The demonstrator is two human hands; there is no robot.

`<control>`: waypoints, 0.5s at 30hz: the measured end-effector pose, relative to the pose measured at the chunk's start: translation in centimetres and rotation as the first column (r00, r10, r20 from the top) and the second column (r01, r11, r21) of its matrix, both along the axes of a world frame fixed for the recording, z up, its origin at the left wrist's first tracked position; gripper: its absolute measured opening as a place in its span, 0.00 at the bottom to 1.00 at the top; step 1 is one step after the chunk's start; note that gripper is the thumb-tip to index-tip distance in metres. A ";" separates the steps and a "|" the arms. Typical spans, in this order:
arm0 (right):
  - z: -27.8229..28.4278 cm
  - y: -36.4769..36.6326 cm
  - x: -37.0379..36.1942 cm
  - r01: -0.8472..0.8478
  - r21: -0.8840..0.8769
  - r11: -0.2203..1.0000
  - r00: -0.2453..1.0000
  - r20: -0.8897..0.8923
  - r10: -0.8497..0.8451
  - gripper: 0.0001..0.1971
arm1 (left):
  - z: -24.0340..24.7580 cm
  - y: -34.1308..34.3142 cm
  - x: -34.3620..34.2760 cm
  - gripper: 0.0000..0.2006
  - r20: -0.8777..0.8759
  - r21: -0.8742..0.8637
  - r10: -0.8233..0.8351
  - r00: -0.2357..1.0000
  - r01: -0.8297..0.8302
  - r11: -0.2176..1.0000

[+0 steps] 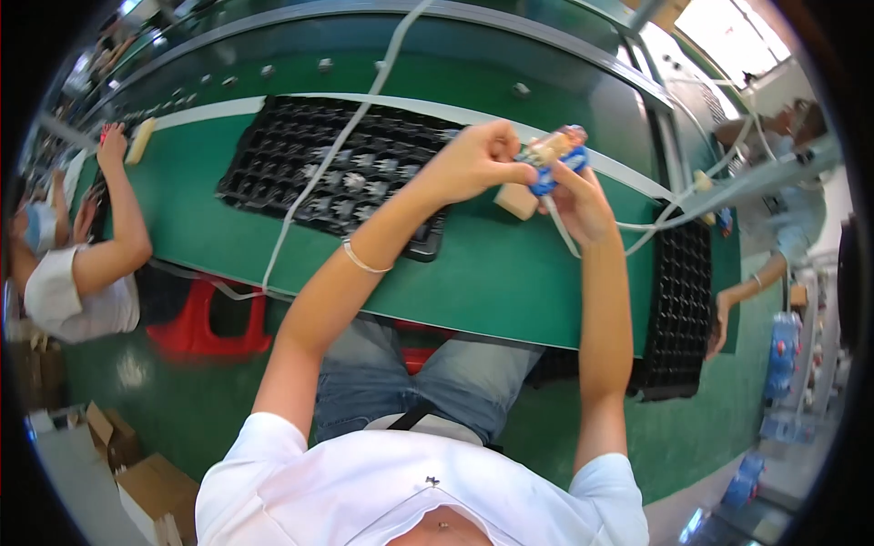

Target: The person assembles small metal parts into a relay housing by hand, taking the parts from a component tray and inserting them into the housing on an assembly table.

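Note:
Above the green bench my right hand [584,207] grips a small blue plastic part [571,166] with a brownish, partly shiny top [557,144]. My left hand [478,164] meets that part from the left. Its thumb and fingers are pinched together at the part's edge, and whatever lies between them is too small to make out. Just below the two hands is a beige block [516,202]. A white cable [563,229] hangs down beside my right palm. The details of the blue part are blurred.
A black compartment tray [309,150] holding several silvery pieces lies on the green bench [492,291]. Another black tray [683,300] stands at the right, near a co-worker's hand [721,318]. A white cord [339,146] crosses the first tray. Leftward sits another worker [82,282].

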State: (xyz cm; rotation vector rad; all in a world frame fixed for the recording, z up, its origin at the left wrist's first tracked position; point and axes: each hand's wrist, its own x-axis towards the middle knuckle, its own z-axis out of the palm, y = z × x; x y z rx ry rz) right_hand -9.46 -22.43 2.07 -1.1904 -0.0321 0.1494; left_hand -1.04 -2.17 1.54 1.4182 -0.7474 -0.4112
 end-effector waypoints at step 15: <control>-1.1 -0.2 -0.9 0.752 -0.515 0.411 0.659 0.568 -0.493 0.27 | 0.8 18.4 2.6 0.26 0.756 0.639 0.192 0.626 -0.769 -0.008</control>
